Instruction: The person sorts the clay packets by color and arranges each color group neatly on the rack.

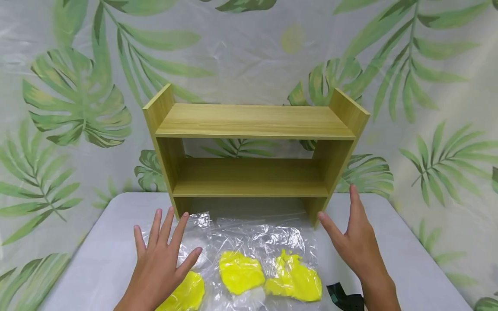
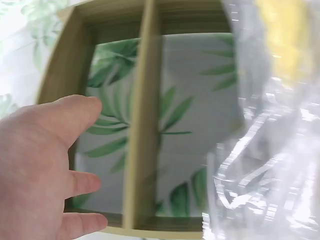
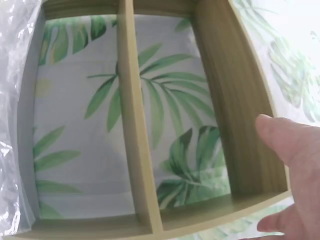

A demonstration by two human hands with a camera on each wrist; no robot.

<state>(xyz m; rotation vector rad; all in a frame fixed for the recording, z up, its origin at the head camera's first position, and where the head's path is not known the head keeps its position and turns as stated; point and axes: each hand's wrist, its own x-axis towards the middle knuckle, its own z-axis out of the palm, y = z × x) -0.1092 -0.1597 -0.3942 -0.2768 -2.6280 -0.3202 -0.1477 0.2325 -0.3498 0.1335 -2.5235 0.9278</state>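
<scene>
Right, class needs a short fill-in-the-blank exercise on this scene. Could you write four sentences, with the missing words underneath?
1. The lumps under the clear plastic are coloured ____.
2. The left hand and right hand have ____ in their grasp.
3. Of the two hands, the ____ one is nearer the black object.
4. The shelf has ____ level boards.

Missing words: yellow; nothing; right; two.
</scene>
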